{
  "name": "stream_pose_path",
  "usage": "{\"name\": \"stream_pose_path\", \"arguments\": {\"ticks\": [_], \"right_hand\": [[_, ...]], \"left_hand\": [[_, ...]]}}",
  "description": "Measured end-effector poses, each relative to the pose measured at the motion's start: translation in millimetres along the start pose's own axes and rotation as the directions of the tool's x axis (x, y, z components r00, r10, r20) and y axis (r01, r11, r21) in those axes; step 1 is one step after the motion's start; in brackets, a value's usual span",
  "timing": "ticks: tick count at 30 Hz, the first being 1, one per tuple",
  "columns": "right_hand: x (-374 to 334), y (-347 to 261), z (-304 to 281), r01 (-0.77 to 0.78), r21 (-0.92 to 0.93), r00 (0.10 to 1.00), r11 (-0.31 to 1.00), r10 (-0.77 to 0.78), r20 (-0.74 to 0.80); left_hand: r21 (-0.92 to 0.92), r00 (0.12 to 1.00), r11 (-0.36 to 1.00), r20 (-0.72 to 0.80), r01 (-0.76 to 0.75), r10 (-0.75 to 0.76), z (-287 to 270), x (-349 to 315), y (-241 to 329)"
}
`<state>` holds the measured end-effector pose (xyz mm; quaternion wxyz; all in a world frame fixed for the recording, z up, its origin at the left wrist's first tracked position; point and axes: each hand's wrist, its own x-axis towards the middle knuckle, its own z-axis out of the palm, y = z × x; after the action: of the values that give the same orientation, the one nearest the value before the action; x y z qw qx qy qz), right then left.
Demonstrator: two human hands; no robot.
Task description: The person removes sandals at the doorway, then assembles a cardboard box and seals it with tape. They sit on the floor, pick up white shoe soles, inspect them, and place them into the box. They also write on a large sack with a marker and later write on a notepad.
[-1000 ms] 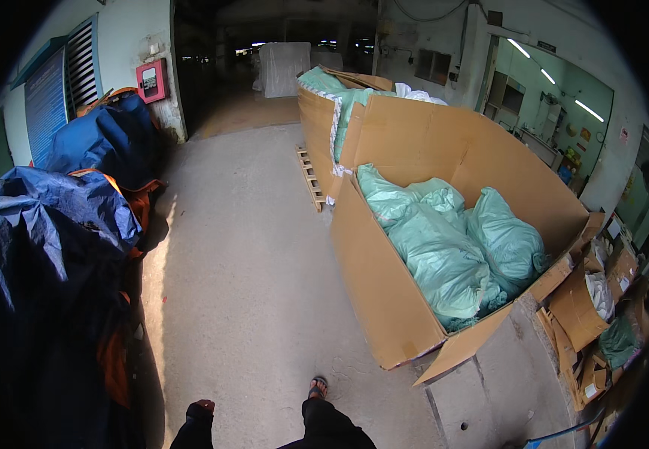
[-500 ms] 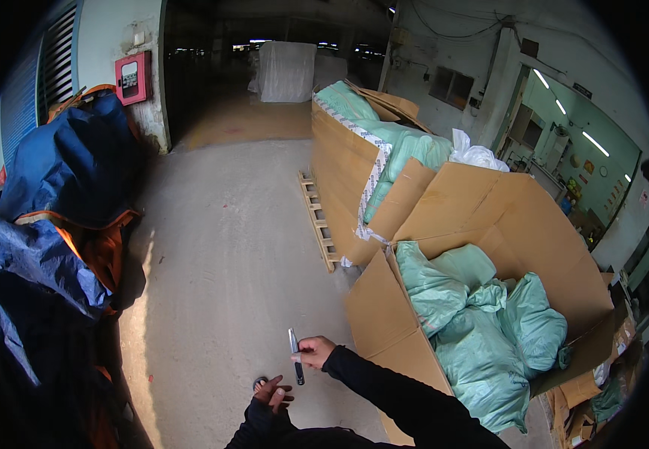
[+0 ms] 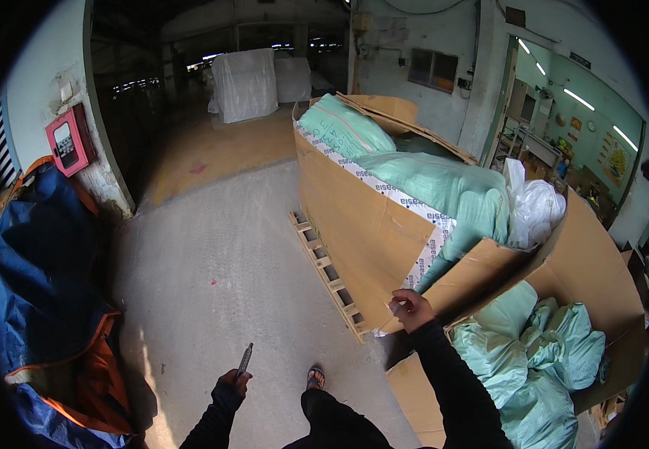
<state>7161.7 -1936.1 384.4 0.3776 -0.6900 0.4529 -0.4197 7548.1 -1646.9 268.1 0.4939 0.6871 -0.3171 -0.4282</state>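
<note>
My left hand (image 3: 233,382) is closed around a slim utility knife (image 3: 245,359), silver and dark, pointing up and slightly right above the concrete floor. At the lower front corner of a tall brown carton (image 3: 369,224), my right hand (image 3: 413,311) has its fingers curled together. Something small and pale shows at its fingertips, too small to make out. White printed packing tape (image 3: 384,194) runs along the carton's top edge and down towards this hand. Green sacks (image 3: 444,179) fill the carton, with a white plastic bag (image 3: 538,209) at its right end.
A wooden pallet (image 3: 328,273) sticks out beneath the tall carton. An open carton (image 3: 594,247) of green sacks (image 3: 541,367) stands at my right. Blue and orange tarpaulins (image 3: 40,269) bulk up on the left, below a red wall box (image 3: 72,140). Wrapped stacks (image 3: 246,86) stand far back.
The utility knife has passed from my right hand to my left. My right hand has moved up and right to the tall carton's corner. The view has shifted forward, nearer the carton.
</note>
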Motion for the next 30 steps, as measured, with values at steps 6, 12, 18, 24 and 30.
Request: {"name": "stream_pose_path", "arguments": {"ticks": [6, 12, 18, 24, 30], "right_hand": [[335.8, -58.2, 8.8, 0.167, -0.172, 0.915, 0.971, -0.218, -0.339], [574.8, -88.9, 36.6, 0.045, -0.829, 0.798, 0.557, -0.519, -0.306], [752.6, -75.7, 77.1, -0.331, -0.909, 0.869, 0.255, -0.292, -0.398], [820.7, -44.2, 74.3, -0.5, -0.849, 0.833, 0.173, -0.175, -0.526], [888.8, -33.9, 44.8, -0.498, -0.859, 0.762, 0.117, -0.414, -0.498]], "left_hand": [[0.75, 0.997, 0.659, -0.082, 0.058, 0.005, -144.6, 105.0, -84.9], [0.248, 0.712, 0.67, -0.317, 0.7, -0.627, -173.5, 190.4, -115.7], [0.336, 0.713, 0.629, -0.312, 0.701, -0.628, -257.6, 435.6, -68.1], [0.711, 0.88, 0.518, -0.388, 0.475, -0.274, -382.9, 791.1, 65.6], [0.653, 0.923, 0.739, -0.163, -0.164, 0.349, -367.0, 1170.1, 279.9]]}}
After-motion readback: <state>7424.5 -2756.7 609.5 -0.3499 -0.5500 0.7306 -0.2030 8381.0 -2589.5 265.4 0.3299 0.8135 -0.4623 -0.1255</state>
